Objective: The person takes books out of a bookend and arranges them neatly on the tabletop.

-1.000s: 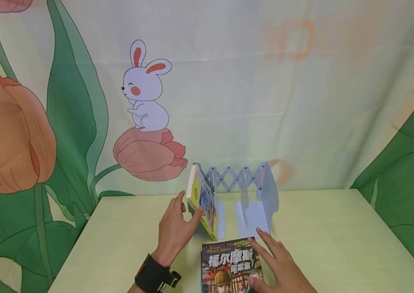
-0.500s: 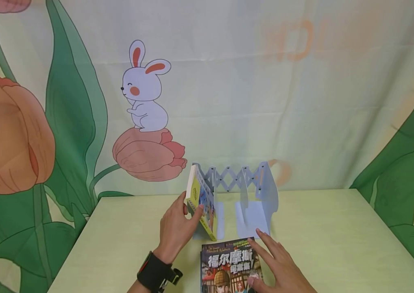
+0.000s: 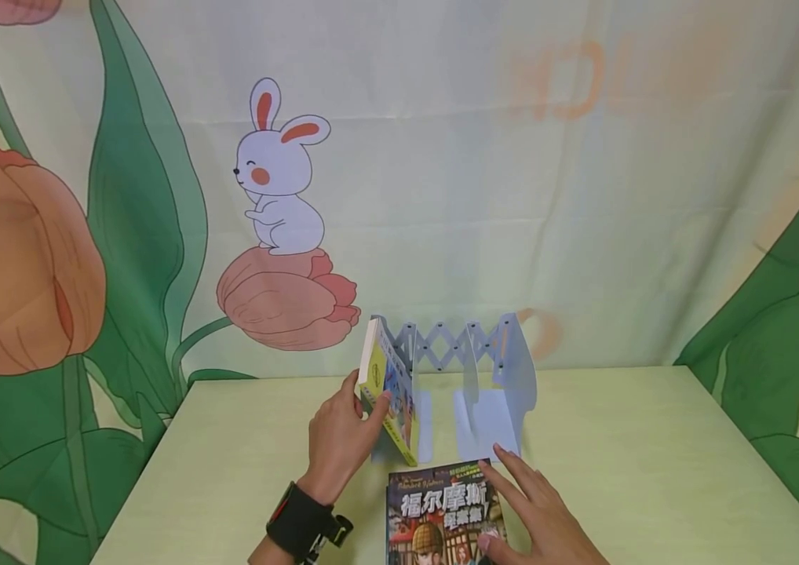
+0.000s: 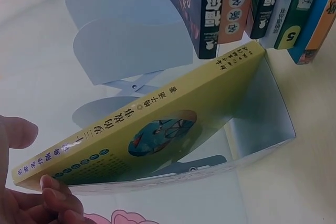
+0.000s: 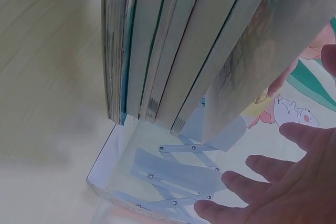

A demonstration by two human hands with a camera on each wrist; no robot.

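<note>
In the head view my left hand (image 3: 344, 430) holds a yellow-spined book (image 3: 391, 392) that stands upright, leaning slightly, at the left end of a pale blue expandable bookend rack (image 3: 491, 420). The thumb lies over its illustrated cover and the fingers are on the other side. The left wrist view shows the yellow book (image 4: 142, 111) along its spine, with fingertips (image 4: 58, 195) at its lower end. My right hand (image 3: 541, 510) is spread at the right edge of a stack of books (image 3: 435, 502), its thumb over the detective cover. The right wrist view shows its fingers (image 5: 268, 169) extended beside the page edges.
Several book spines (image 4: 262, 9) of the stack show in the left wrist view, close to the rack. The pale table (image 3: 654, 455) extends to both sides. Behind it hangs a cloth backdrop (image 3: 428, 196) with a rabbit and tulips.
Almost nothing has moved. The left hand and the yellow book stay in place at the rack, and the right hand keeps its spread pose by the stack.
</note>
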